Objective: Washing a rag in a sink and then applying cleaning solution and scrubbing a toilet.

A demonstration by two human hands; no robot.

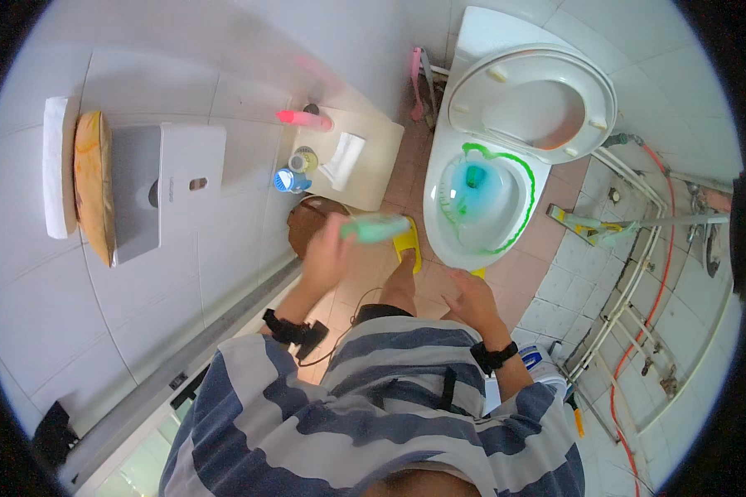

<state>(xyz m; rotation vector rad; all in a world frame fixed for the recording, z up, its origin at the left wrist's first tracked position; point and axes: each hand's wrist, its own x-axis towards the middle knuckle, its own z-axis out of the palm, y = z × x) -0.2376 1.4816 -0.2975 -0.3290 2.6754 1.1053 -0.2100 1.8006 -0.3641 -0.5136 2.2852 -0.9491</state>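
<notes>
My left hand (pixel 328 253) grips a blurred green bottle (pixel 376 229), held over the floor left of the toilet bowl. My right hand (pixel 474 299) holds nothing, its fingers apart, just below the front of the toilet bowl (pixel 432 239). Thick green gel (pixel 530 186) runs in a line along the right and upper inside of the bowl, with thinner streaks on its left side. The water (pixel 482 180) at the bottom is blue-green. The toilet seat and lid (pixel 603 93) stand raised against the tank.
A cream stand (pixel 379 155) at the left holds a pink bottle (pixel 308 120), a blue-capped container (pixel 291 180) and white tissue (pixel 348 158). A brown bin (pixel 308 227) is below it. A squeegee mop (pixel 587 228), white pipes (pixel 618 320) and a red hose (pixel 665 248) are at the right.
</notes>
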